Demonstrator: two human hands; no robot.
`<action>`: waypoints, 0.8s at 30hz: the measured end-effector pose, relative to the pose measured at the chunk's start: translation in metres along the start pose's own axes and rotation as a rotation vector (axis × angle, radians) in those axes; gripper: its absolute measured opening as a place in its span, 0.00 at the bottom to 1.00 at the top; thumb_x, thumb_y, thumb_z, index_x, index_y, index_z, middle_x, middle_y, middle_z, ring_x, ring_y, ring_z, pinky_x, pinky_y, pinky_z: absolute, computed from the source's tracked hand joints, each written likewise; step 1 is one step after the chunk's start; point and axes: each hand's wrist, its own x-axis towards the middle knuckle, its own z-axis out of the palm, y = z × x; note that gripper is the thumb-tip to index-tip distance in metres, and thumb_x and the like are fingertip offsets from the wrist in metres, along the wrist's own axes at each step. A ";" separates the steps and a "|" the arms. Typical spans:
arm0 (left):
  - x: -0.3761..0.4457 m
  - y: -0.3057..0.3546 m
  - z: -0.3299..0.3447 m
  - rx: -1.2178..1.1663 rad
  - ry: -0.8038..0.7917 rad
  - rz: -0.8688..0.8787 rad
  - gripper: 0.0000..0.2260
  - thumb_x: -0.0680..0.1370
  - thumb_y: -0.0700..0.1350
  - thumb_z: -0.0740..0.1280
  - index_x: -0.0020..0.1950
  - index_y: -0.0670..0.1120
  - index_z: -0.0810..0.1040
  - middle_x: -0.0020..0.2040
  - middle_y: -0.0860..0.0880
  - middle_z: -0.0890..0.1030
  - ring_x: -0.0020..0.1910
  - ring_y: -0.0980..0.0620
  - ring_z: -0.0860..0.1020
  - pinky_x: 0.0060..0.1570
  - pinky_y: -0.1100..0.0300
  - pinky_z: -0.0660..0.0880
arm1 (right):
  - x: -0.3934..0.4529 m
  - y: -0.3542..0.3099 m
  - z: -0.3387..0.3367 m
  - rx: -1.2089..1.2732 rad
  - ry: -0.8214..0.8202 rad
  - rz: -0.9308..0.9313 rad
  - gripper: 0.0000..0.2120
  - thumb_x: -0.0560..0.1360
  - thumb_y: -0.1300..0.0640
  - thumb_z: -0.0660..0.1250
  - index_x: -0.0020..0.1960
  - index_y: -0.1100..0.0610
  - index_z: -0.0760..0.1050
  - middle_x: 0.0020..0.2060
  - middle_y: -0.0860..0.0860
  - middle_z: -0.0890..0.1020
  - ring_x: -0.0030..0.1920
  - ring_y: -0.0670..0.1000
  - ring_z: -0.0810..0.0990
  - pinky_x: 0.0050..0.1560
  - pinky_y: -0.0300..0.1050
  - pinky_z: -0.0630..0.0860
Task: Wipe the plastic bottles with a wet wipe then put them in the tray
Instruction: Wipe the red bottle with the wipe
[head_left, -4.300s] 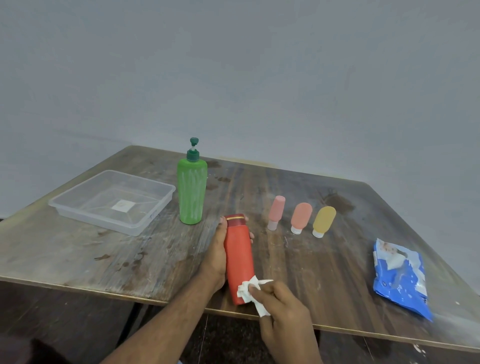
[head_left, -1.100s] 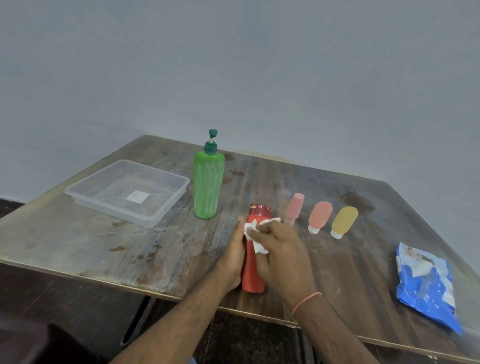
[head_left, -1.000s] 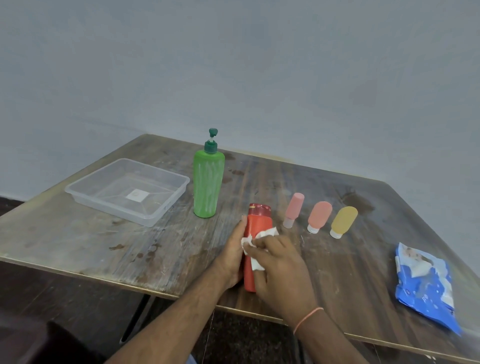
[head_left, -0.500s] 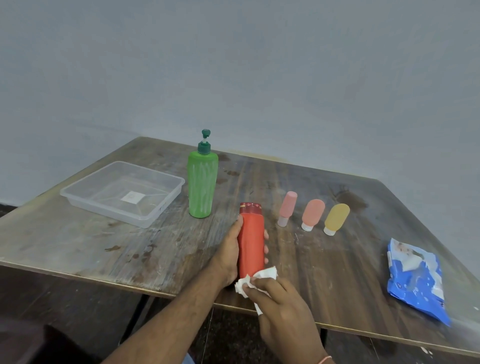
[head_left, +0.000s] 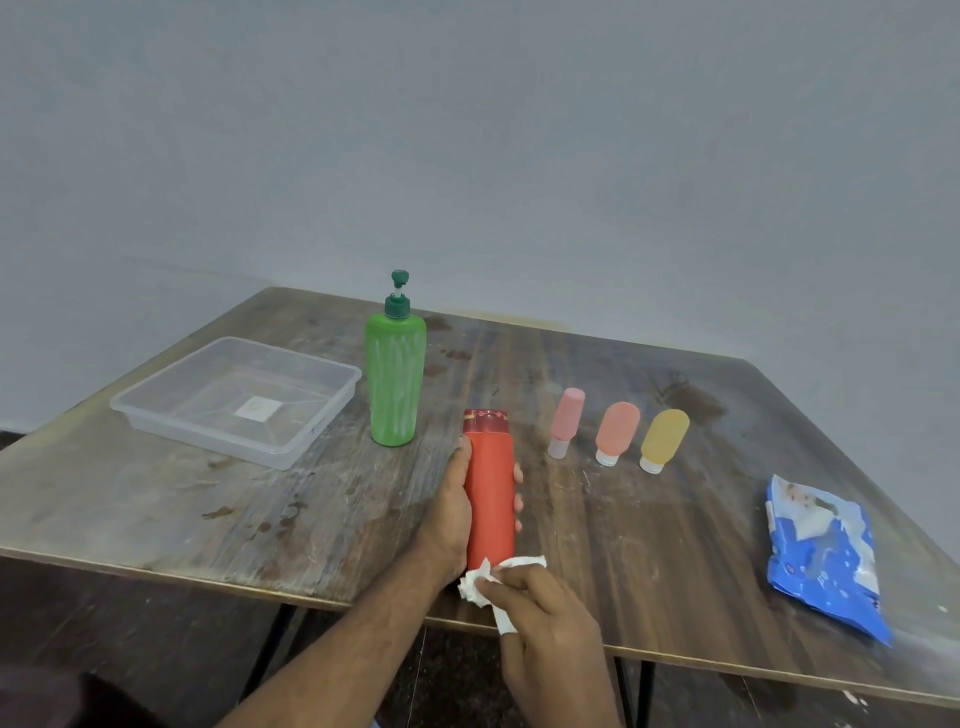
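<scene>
My left hand grips a tall red bottle around its middle, near the table's front edge. At the bottle's bottom end my right hand pinches a crumpled white wet wipe against it. A green pump bottle stands upright behind and to the left. A clear plastic tray holding no bottles sits at the far left. Three small bottles stand in a row to the right: pink, orange and yellow.
A blue wet-wipe packet lies at the right near the table's front edge. The wooden table is worn and stained. A grey wall rises close behind its far edge.
My right hand has drawn the wipe from the red bottle's cap down to its bottom end. My left hand keeps its grip on the bottle.
</scene>
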 end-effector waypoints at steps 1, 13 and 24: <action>0.000 0.000 -0.001 0.006 -0.002 0.003 0.33 0.80 0.70 0.57 0.53 0.41 0.82 0.46 0.45 0.82 0.37 0.49 0.79 0.36 0.54 0.79 | 0.000 -0.004 0.002 0.016 0.001 -0.001 0.14 0.77 0.62 0.67 0.57 0.51 0.87 0.53 0.45 0.82 0.47 0.50 0.83 0.49 0.39 0.78; -0.002 -0.004 -0.003 0.189 0.084 0.110 0.27 0.76 0.63 0.63 0.56 0.40 0.83 0.45 0.39 0.82 0.37 0.45 0.80 0.39 0.52 0.79 | 0.032 0.052 -0.059 0.585 -0.129 0.417 0.22 0.72 0.73 0.77 0.50 0.45 0.90 0.51 0.44 0.88 0.55 0.47 0.87 0.56 0.40 0.80; 0.004 0.011 0.009 0.433 0.310 0.267 0.08 0.86 0.48 0.64 0.62 0.53 0.81 0.53 0.46 0.85 0.51 0.47 0.83 0.50 0.51 0.81 | 0.029 0.077 -0.069 0.813 -0.107 0.669 0.14 0.73 0.72 0.77 0.46 0.53 0.90 0.44 0.56 0.87 0.45 0.59 0.87 0.49 0.48 0.80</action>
